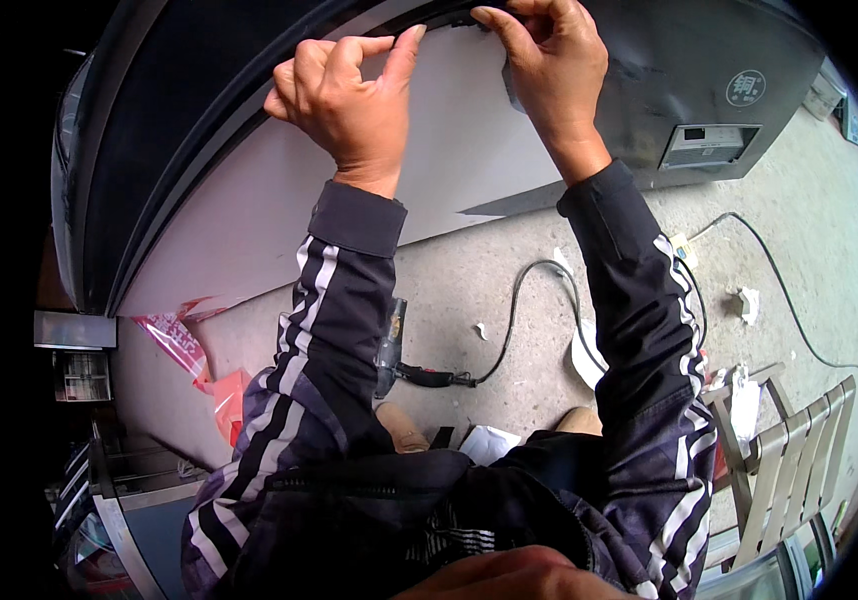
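Note:
A large pale sheet (449, 150) covers much of the front of a dark grey cabinet (669, 60). At the sheet's upper edge, my left hand (354, 95) is closed in a pinch, thumb against forefinger. My right hand (559, 70) pinches a short way to the right along the same edge, its fingers partly cut off by the top of the picture. Small dark, ragged bits (461, 20) show between the two pinches. The thin edge in my fingers is hard to see. A pointed dark patch (514, 203) lies by the sheet's lower right.
Below my hands, a heat gun (424, 376) lies on the concrete floor (449, 270), its black cable (514, 300) looping right. Pink-red printed plastic film (229, 395) trails at left. A slatted wooden chair (799, 450) stands at right. Paper scraps (748, 305) lie about. My shoes (401, 425) stand nearby.

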Tool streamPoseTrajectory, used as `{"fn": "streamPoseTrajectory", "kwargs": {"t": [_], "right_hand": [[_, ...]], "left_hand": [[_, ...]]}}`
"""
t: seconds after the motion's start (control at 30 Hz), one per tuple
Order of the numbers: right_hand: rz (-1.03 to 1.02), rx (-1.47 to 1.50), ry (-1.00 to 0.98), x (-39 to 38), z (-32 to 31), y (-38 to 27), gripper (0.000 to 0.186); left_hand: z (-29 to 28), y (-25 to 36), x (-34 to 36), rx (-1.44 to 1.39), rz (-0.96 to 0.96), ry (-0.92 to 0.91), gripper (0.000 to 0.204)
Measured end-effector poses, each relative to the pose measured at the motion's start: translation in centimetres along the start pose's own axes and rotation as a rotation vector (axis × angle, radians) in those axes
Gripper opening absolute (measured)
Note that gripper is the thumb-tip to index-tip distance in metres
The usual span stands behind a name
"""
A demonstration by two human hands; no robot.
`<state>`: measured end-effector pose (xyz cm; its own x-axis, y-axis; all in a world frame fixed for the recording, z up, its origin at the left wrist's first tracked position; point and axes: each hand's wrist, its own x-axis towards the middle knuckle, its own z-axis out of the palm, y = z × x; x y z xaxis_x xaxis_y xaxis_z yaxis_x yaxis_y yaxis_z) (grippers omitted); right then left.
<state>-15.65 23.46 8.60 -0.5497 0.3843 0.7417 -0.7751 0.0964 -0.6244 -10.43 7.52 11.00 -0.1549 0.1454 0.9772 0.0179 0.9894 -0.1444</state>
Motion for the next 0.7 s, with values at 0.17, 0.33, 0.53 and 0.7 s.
{"fn": "streamPoseTrajectory", "kwargs": {"t": [0.17, 0.33, 0.53, 0.7], "right_hand": [[-0.044, -0.031, 0.014, -0.3, 0.4, -0.6, 0.028], [-0.090, -0.090, -0.017, -0.3, 0.0, -1.0, 0.027], [-0.066, -0.109, -0.075, -0.7, -0.1, -0.6, 0.026], [-0.139, -0.028, -0.018, 0.5, -0.6, -0.2, 0.027]], "left_hand": [[-0.2, -0.6, -0.2, 0.001, -0.007, -0.018, 0.029], [-0.4, -0.4, -0.4, 0.013, -0.035, -0.044, 0.029], [-0.8, -0.8, -1.0, 0.022, -0.063, -0.099, 0.028], [-0.1, -0.3, -0.1, -0.042, -0.014, -0.030, 0.029]]}}
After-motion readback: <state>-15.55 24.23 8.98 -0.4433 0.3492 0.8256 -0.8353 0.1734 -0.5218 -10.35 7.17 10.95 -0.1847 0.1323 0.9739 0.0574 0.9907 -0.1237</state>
